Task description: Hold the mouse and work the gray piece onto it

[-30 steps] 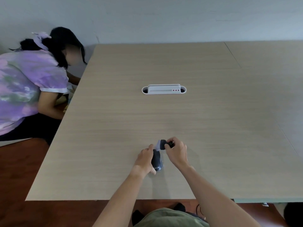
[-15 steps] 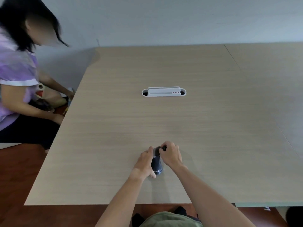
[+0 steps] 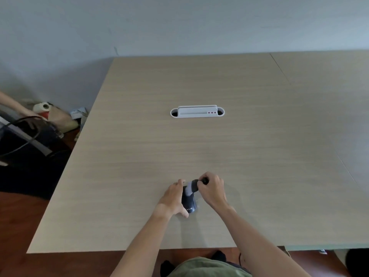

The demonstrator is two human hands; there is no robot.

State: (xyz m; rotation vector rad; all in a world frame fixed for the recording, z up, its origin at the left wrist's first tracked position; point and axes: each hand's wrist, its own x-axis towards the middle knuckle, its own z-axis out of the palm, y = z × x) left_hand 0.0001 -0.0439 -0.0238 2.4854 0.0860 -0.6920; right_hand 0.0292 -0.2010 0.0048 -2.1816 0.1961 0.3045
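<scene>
Mouse between hands, brush above

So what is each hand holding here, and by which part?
Left hand grips the dark computer mouse along its left side; right hand pinches a small brush by its dark handle end.

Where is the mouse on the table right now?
In the head view the mouse lies near the front edge of the table, about midway across. The left hand holds it while the right hand grips a small brush over its front.
</scene>
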